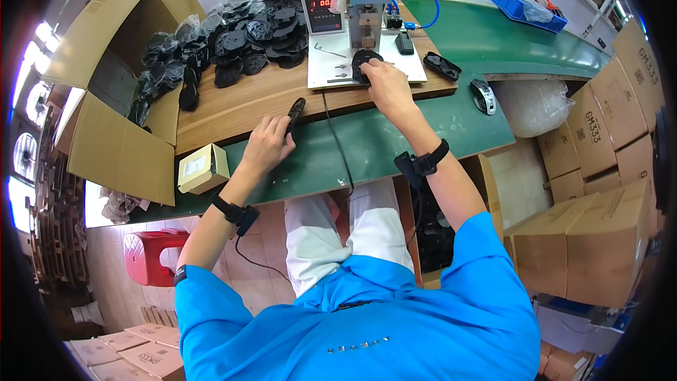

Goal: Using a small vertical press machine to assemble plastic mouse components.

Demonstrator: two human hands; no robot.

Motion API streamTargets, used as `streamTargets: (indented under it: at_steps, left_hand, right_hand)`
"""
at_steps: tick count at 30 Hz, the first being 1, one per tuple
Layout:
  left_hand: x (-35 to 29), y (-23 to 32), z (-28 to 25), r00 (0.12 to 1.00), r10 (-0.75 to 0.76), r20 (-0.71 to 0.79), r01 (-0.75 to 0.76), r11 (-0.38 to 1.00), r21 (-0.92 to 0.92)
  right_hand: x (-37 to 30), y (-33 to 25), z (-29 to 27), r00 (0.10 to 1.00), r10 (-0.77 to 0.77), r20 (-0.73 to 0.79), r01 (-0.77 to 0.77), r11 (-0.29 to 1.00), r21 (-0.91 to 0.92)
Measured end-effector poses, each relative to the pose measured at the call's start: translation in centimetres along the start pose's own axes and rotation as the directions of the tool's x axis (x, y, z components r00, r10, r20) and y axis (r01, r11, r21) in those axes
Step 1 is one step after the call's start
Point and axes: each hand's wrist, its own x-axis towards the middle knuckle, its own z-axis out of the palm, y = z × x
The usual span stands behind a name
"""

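The right hand [389, 89], at upper centre, bends its fingers over a rounded black piece [361, 58], perhaps to steady it beneath the press [365, 25]; whether they pinch or merely rest I cannot tell. This piece sits on the white base plate [321, 70], its long axis hidden. Left of centre, the left hand [266, 144] grips the lower end of a slim black piece [297, 108], whose long axis slants upward, free end pointing slightly right. Farther out, a black pile [264, 34] lies on the worktop [451, 123], probably for easy reach.
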Motion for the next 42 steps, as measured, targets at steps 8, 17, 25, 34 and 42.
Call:
streamTargets:
  at_steps: [8,17,25,34,42]
  left_hand:
    - [0.8,-0.4,3.2,0.988,-0.122,-0.092,0.085,0.938,-0.335]
    - [7.4,4.9,-1.0,0.958,0.011,-0.285,-0.074,0.975,-0.210]
    - [13.2,7.0,3.4,0.913,0.241,-0.328,-0.266,0.964,-0.031]
    - [16.7,6.9,6.6,0.913,0.268,-0.309,-0.270,0.962,0.035]
    - [17.2,7.3,6.2,0.933,0.262,-0.246,-0.273,0.962,-0.010]
  right_hand:
    - [0.0,-0.4,-0.2,0.998,-0.016,-0.056,0.017,1.000,0.006]
    - [-1.2,1.9,-1.6,0.963,0.058,-0.262,0.060,0.904,0.422]
    - [-17.8,0.0,-4.5,0.851,0.400,-0.340,-0.120,0.779,0.615]
    - [-37.3,2.8,-0.5,0.662,0.717,-0.219,-0.552,0.664,0.505]
    - [-46.5,10.1,7.0,0.626,0.779,0.029,-0.763,0.605,0.226]
